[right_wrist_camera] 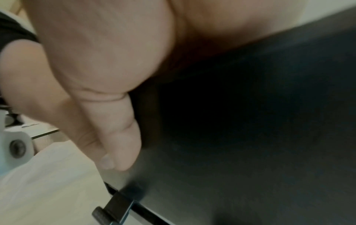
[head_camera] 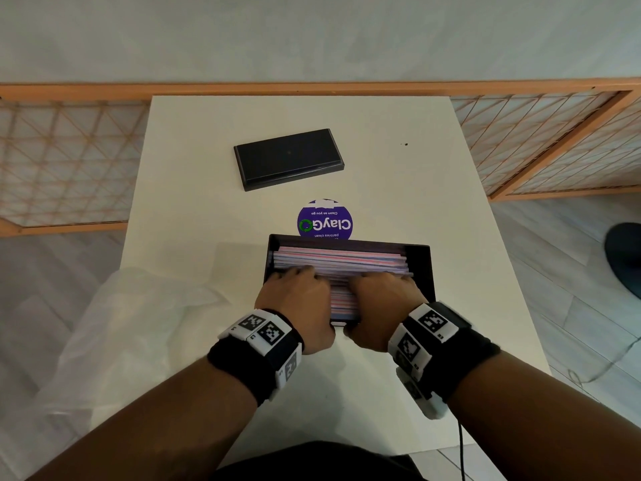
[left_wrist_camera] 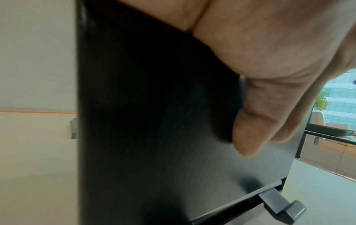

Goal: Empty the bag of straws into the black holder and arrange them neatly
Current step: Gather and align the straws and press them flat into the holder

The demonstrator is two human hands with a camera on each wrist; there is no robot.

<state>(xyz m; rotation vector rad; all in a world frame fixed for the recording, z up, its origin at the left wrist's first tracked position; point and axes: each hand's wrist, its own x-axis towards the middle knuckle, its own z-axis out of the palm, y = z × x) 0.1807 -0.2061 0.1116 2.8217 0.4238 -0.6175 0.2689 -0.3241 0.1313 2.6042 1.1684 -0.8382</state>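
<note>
The black holder [head_camera: 421, 262] sits on the white table near me, filled with pink and blue striped straws [head_camera: 340, 260] lying lengthwise. My left hand [head_camera: 296, 293] and right hand [head_camera: 378, 295] cover its near half, side by side. Their fingers curl down into the straws, with the fingertips hidden. In the left wrist view the left thumb [left_wrist_camera: 250, 129] presses the holder's outer front wall [left_wrist_camera: 154, 121]. The right thumb [right_wrist_camera: 119, 137] lies against the same wall [right_wrist_camera: 250, 144]. The clear plastic bag [head_camera: 138, 307] lies crumpled to the left, and looks empty.
A flat black lid [head_camera: 288, 157] lies at the back of the table. A round purple sticker [head_camera: 325, 220] shows just behind the holder. A small black lever [left_wrist_camera: 279, 204] sticks out at the holder's base. A wooden lattice screen [head_camera: 541, 144] stands behind the table.
</note>
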